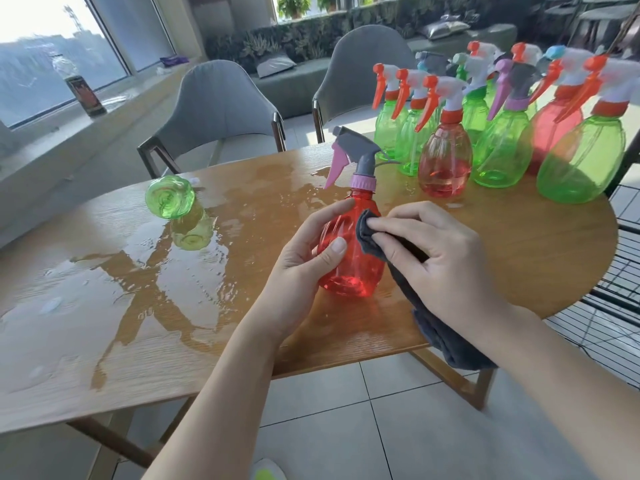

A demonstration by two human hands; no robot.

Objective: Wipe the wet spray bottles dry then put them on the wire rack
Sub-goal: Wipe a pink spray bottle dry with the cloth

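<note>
Head view, one moment, items as you see them.

Left hand (304, 258): grips the red bottle (349, 251), thumb across the front, fingers curled round the far side. The bottle is upright near the table's near edge; whether its base touches the wood or is lifted just clear, you cannot tell. Grey spray head, pink trigger, lilac collar.

Right hand (440, 258): holds a grey cloth (367, 233), fingertips pressing a bunched part of it against the bottle's right side. The rest of the cloth hangs under your wrist, past the table's near edge.

Table (519, 258): wood, rounded right end. Pooled water covers the left and middle of the top.

Green bottle (169, 197): lying on its side toward the far left edge, base facing you, in the wet area.

Bottle group (502, 133): upright at the far right corner, mostly green, a few red, with orange, pink and teal triggers. Close together.

Wire rack (620, 292): black, just beside the table's right end, only partly in view.

Two grey chairs (221, 109): behind the far edge.

Dark bottle (85, 88): on the window sill, far left.
</note>
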